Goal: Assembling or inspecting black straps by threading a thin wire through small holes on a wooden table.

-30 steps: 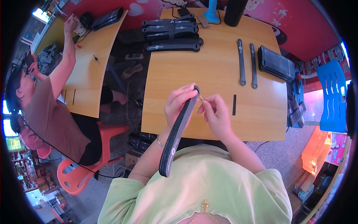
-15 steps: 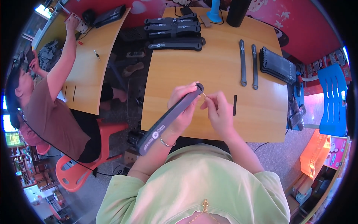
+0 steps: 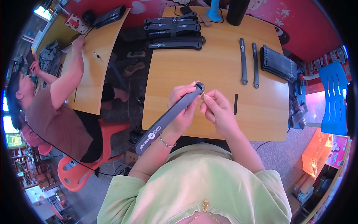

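Note:
My left hand (image 3: 182,108) is closed round a dark grey strap (image 3: 167,120) with white printing, held slantwise above the near part of the table. Its rounded end with a hole points away from me, and the other end reaches down over my left forearm. At the holed end, my right hand (image 3: 220,114) pinches a thin, pale yellowish piece (image 3: 203,96). That piece is too small to make out fully. To the right of my right hand, a short black strip (image 3: 235,103) lies on the table.
Two single straps (image 3: 243,61) lie beside a strap stack (image 3: 278,64) at the right. Strap bundles (image 3: 173,28) lie at the far left of the wooden table (image 3: 209,63), a black cylinder (image 3: 237,13) at the back. At another table, a person (image 3: 56,115) sits on an orange chair (image 3: 106,149).
My right fingers have curled in closer to the strap's holed end. The strap has turned slightly in my left hand. The other person's arm has come down and back from the spotted box.

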Demonstrator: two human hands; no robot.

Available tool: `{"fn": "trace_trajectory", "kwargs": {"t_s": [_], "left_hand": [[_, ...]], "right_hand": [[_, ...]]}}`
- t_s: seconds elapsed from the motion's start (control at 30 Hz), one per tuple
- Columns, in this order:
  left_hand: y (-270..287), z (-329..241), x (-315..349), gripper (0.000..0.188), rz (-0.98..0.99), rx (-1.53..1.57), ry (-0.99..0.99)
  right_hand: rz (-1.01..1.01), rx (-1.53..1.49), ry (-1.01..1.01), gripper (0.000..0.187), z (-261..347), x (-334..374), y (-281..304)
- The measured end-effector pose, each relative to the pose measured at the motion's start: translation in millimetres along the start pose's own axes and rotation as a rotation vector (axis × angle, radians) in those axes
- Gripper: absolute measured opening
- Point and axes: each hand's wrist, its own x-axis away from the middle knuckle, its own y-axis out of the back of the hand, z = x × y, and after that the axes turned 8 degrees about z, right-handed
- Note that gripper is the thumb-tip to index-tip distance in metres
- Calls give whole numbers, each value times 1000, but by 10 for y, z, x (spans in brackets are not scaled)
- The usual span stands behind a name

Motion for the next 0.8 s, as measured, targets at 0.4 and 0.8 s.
{"fn": "trace_trajectory", "kwargs": {"t_s": [0.4, 0.8], "left_hand": [[38, -133, -45, 27, 106, 202, 161], [244, -89, -261, 47, 173, 817, 743]], "right_hand": [[-116, 208, 89, 22, 65, 11, -85], [-233, 1085, 383, 12, 55, 11, -65]]}}
